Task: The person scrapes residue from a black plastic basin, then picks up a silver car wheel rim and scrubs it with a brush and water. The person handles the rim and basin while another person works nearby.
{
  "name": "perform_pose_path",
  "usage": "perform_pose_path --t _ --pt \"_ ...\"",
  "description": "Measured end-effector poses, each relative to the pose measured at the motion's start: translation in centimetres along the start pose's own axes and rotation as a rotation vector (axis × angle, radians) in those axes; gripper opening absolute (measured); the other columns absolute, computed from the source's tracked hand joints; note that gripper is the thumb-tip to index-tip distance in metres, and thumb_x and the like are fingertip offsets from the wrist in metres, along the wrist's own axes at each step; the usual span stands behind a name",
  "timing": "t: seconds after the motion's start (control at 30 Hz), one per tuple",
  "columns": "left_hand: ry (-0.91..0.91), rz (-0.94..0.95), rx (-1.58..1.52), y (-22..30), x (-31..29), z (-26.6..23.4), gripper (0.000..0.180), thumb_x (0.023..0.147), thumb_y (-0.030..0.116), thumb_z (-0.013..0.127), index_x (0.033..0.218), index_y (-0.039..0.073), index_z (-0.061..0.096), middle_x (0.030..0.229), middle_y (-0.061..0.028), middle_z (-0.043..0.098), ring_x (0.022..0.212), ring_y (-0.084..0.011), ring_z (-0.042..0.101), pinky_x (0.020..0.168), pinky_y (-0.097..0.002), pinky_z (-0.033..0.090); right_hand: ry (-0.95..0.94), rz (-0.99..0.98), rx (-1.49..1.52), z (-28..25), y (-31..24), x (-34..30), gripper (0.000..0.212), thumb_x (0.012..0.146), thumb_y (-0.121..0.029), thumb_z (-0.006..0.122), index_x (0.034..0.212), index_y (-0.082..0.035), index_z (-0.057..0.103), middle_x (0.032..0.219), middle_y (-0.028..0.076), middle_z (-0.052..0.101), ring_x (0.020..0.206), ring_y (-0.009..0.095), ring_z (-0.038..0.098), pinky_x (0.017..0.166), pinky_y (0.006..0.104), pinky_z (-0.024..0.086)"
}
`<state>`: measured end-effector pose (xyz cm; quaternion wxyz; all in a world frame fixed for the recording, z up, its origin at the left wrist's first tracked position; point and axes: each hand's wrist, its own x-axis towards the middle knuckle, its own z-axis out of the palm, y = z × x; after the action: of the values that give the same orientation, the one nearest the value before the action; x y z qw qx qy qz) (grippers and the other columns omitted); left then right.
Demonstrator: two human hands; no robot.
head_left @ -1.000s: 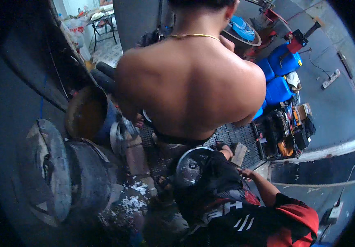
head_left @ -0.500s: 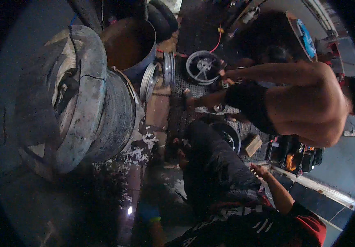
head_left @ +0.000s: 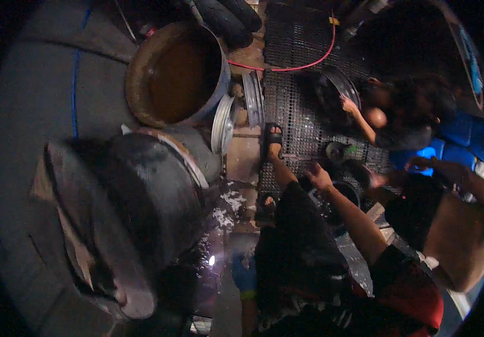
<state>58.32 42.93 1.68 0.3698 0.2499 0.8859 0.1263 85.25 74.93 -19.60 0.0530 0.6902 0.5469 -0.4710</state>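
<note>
My right hand [head_left: 319,177] stretches forward above the dark mat, fingers loosely apart with nothing visible in them. Just beyond it and to its right lies a dark round wheel or tyre [head_left: 349,194], partly hidden by my forearm. My left hand [head_left: 244,274], in a blue glove, hangs low beside my left leg; its fingers are too dark to make out. Left of it, a small bright light spot [head_left: 212,260] shows on the wet floor among white scraps [head_left: 228,205].
A drum of brown liquid [head_left: 138,90] stands at the far left, with two metal rims [head_left: 223,124] beside it. A big worn cylinder [head_left: 163,174] fills the left. One person grips a dark wheel [head_left: 354,90]; another bends at right. A red hose [head_left: 303,68] crosses the grid mat [head_left: 292,48].
The view has turned and shifted. My right hand has moved forward from beside my leg. The silvery spoked wheel is no longer seen; a crouching person with a dark wheel shows more plainly.
</note>
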Motion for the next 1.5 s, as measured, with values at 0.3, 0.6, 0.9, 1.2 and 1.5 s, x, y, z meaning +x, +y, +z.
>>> perform_pose_path --t 0.3,0.6,0.9,1.2,1.5 --pt "0.28 0.482 0.237 12.8 41.5 14.1 0.086 0.083 0.029 0.074 0.151 -0.001 0.032 0.147 -0.0271 0.043 0.134 -0.0429 0.043 0.112 -0.0477 0.035 0.125 -0.012 0.031 9.6 -26.4 28.3 0.127 0.063 -0.045 0.09 0.156 -0.008 0.011 0.143 0.025 0.039 0.132 0.042 0.043 0.107 0.053 0.038" --pt "0.189 -0.114 0.305 13.6 60.3 20.2 0.107 0.072 0.018 0.081 0.154 -0.004 0.016 0.142 -0.0331 0.045 0.13 -0.0471 0.047 0.109 -0.05 0.04 0.254 -0.058 0.129 7.4 -24.7 36.8 0.125 0.054 -0.027 0.092 0.153 -0.01 0.017 0.124 0.022 0.049 0.108 0.044 0.059 0.09 0.0483 0.053" --pt "0.127 -0.059 0.388 24.6 53.1 14.5 0.123 0.07 0.027 0.085 0.16 0.017 0.001 0.099 -0.0314 0.067 0.092 -0.0519 0.063 0.081 -0.0549 0.05 0.408 -0.176 0.586 -14.0 -18.5 23.1 0.102 0.054 -0.005 0.081 0.144 0.005 0.034 0.129 0.017 0.055 0.12 0.025 0.055 0.105 0.0367 0.042" --pt "0.249 0.191 0.28 42.7 45.5 6.5 0.132 0.062 0.039 0.092 0.158 0.007 0.007 0.093 -0.0185 0.069 0.084 -0.0426 0.067 0.073 -0.0495 0.051 0.565 -0.082 0.807 -26.9 -20.5 11.0 0.112 0.054 -0.016 0.08 0.149 0.006 0.026 0.139 0.014 0.045 0.129 0.025 0.046 0.113 0.0387 0.032" --pt "0.257 0.483 -0.11 58.2 49.9 4.2 0.117 0.065 0.011 0.08 0.158 0.001 0.01 0.09 -0.0067 0.062 0.082 -0.0248 0.065 0.075 -0.0389 0.049 0.789 -0.022 0.73 -32.7 -27.0 19.2 0.107 0.054 -0.008 0.08 0.147 0.006 0.03 0.14 0.015 0.046 0.13 0.026 0.046 0.113 0.037 0.031"
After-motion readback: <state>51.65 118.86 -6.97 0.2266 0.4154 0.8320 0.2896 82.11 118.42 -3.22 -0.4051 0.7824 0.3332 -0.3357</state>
